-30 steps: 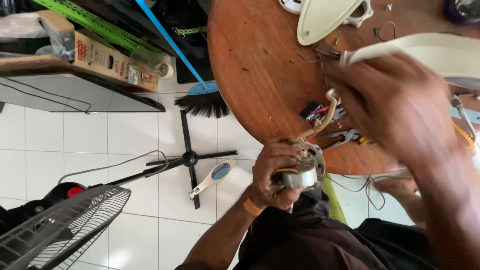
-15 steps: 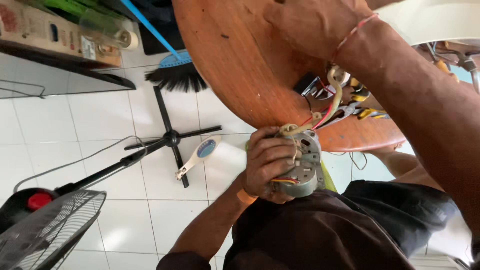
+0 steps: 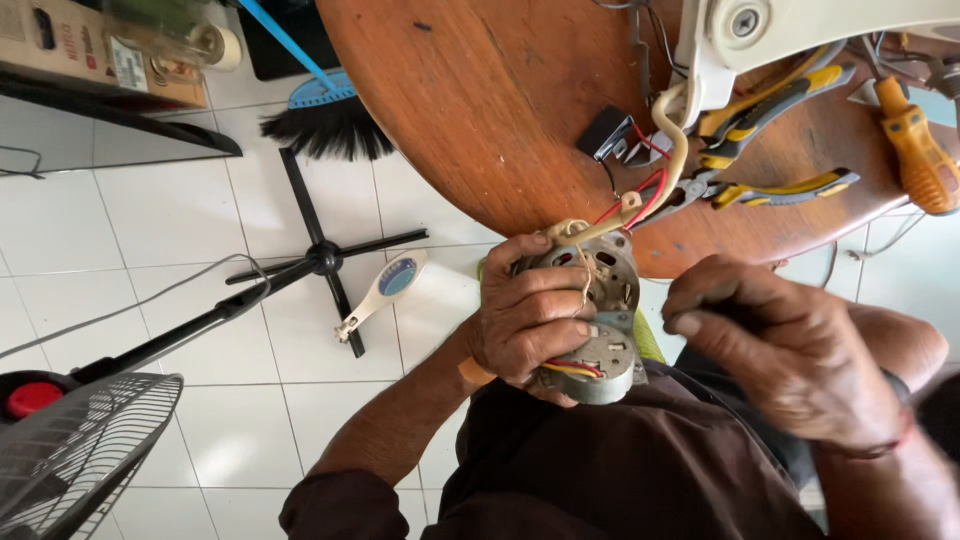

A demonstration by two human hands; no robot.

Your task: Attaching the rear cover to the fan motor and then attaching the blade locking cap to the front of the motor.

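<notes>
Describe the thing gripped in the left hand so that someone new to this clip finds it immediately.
Start at the round wooden table and drop to its near edge, above the person's lap. There the left hand grips a small grey metal fan motor, red and yellow wires running from it to the table. Unlike the yellow-handled pliers nearby, it is round, vented and off the table.

The fan motor (image 3: 590, 320) is dull grey metal, with red and yellow wires (image 3: 572, 369) at its lower end and red and cream leads (image 3: 650, 195) above. The round tabletop (image 3: 500, 110) is reddish-brown wood. Pliers (image 3: 790, 188) have yellow-and-black handles; the screwdriver (image 3: 915, 150) is orange. The broom (image 3: 325, 115) is blue with black bristles. The floor (image 3: 170, 220) is white tile.
</notes>
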